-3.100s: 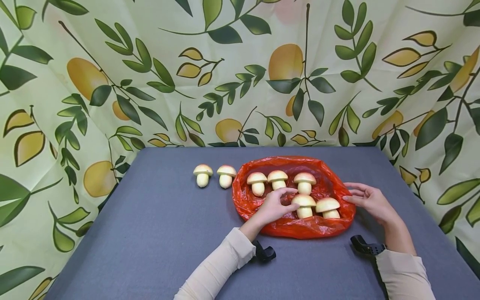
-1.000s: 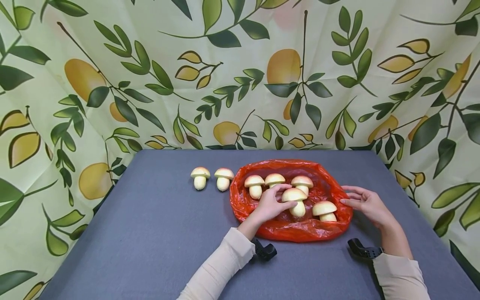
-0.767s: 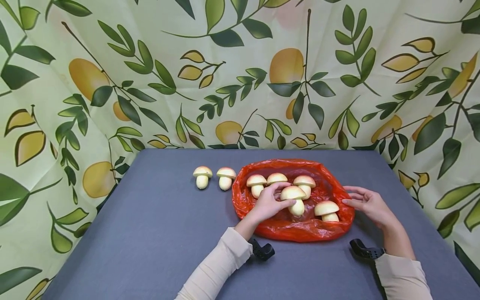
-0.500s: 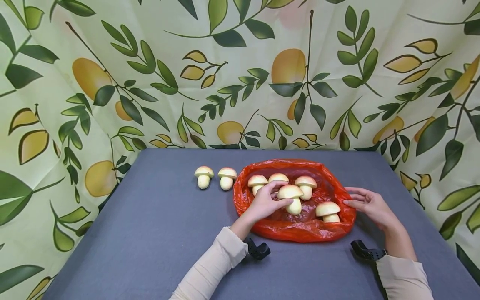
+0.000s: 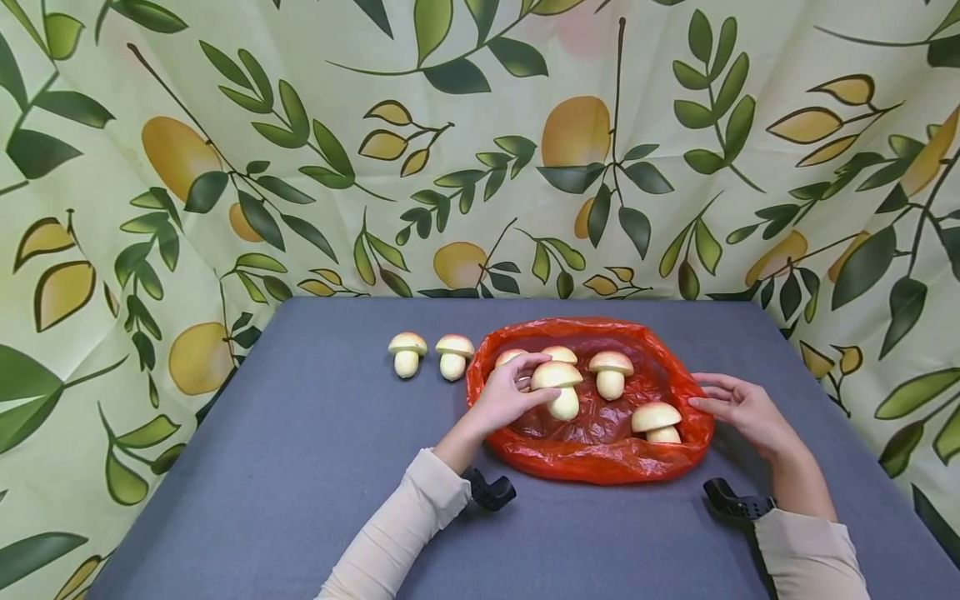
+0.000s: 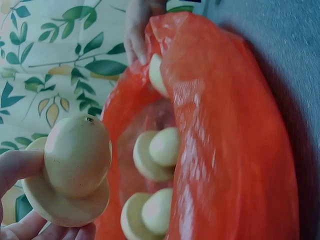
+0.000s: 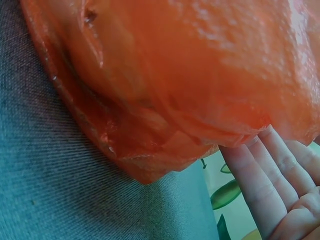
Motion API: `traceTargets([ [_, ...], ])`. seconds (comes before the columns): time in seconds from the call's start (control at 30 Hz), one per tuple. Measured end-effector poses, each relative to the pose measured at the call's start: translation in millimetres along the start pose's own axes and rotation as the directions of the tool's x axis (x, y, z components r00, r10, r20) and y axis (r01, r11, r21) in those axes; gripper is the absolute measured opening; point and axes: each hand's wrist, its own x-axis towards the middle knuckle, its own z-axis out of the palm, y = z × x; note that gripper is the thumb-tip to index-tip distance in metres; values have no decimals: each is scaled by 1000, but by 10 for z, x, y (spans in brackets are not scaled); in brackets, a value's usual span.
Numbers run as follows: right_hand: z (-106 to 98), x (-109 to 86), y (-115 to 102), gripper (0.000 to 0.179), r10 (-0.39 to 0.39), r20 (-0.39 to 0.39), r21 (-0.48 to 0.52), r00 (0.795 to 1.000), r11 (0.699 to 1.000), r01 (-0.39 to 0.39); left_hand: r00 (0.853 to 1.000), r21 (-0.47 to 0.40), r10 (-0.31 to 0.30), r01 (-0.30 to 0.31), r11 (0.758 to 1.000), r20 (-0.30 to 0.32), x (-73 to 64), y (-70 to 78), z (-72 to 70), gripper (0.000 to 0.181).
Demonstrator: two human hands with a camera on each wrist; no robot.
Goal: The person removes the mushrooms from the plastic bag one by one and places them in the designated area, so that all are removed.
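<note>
My left hand (image 5: 498,400) pinches a toy mushroom (image 5: 557,377) with a pale stem and domed cap, above the left part of an open red plastic bag (image 5: 600,460). The left wrist view shows this mushroom (image 6: 77,165) between thumb and fingers, stem end toward the camera. Inside the bag are a mushroom (image 5: 611,375) at the back, another (image 5: 656,422) at the front right, and others partly hidden behind my left hand. My right hand (image 5: 742,412) touches the bag's right side, its fingers (image 7: 260,190) fairly straight in the right wrist view.
Two more toy mushrooms, one farther left (image 5: 407,354) and one close to the bag (image 5: 453,357), stand on the grey table (image 5: 300,467). A leaf-and-fruit patterned cloth (image 5: 480,150) hangs behind and at both sides.
My left hand has taken hold of the mushroom at the bag's front middle and carried it left, above the bag. My right hand has stayed at the bag's right side.
</note>
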Motion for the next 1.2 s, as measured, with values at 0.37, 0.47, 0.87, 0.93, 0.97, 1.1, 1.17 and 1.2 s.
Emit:
traceTargets([
  [0.37,-13,-5,-12,34,7,8,16,1000,1000,-7,1000,12,2,-2,1000,-9,-78,0,-300,50],
  [0.47,-24,-8,-11,34,20,6,23,1000,1000,-20,1000,20,5,-4,1000,-27,-91,-14,-367,49],
  [0.87,-49,-26,-6,34,25,23,81,999,996,-27,998,53,0,4,999,-68,-186,-33,-665,50],
  [0.93,-57,-28,5,35,27,34,90,999,995,-30,998,53,1,3,999,-70,-205,-33,-728,51],
  [0.97,-59,-28,11,36,28,37,93,999,995,-31,998,54,7,-3,999,-70,-216,-34,-761,51],
  [1.1,-50,-23,20,36,36,42,93,998,995,-40,996,53,34,-30,998,-77,-275,-57,-900,51],
  [1.17,-38,-26,20,34,41,40,94,998,995,-45,995,61,45,-39,997,-88,-316,-69,-973,51],
  [1.2,-30,-31,21,34,46,40,98,998,994,-49,995,67,44,-38,997,-94,-338,-74,-1009,51],
])
